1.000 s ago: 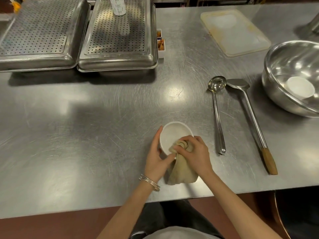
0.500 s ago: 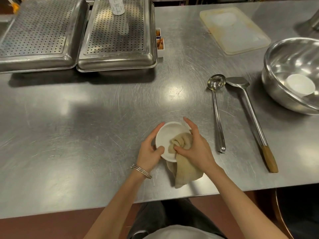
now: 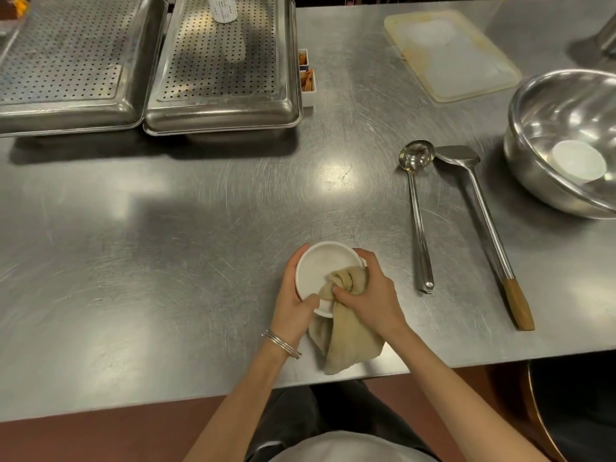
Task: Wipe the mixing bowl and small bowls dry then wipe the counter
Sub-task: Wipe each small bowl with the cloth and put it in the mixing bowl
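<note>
A small white bowl (image 3: 318,266) is tilted toward me near the front edge of the steel counter (image 3: 166,245). My left hand (image 3: 295,308) grips its left rim, thumb over the near edge. My right hand (image 3: 370,295) holds a bunched beige cloth (image 3: 346,331) pressed inside the bowl; the cloth's tail hangs down onto the counter. At the right edge stands the large steel mixing bowl (image 3: 546,108) with a second small white bowl (image 3: 578,160) inside it.
A ladle (image 3: 418,208) and a wooden-handled spatula (image 3: 483,221) lie side by side right of my hands. Two perforated steel trays (image 3: 220,68) sit upturned at the back left, a small condiment box (image 3: 307,78) beside them. A white cutting board (image 3: 450,53) lies at the back right.
The cloth has shifted round inside the small bowl, and my right hand has closed from an extended finger into a tighter grip. The left hand still grips the rim.
</note>
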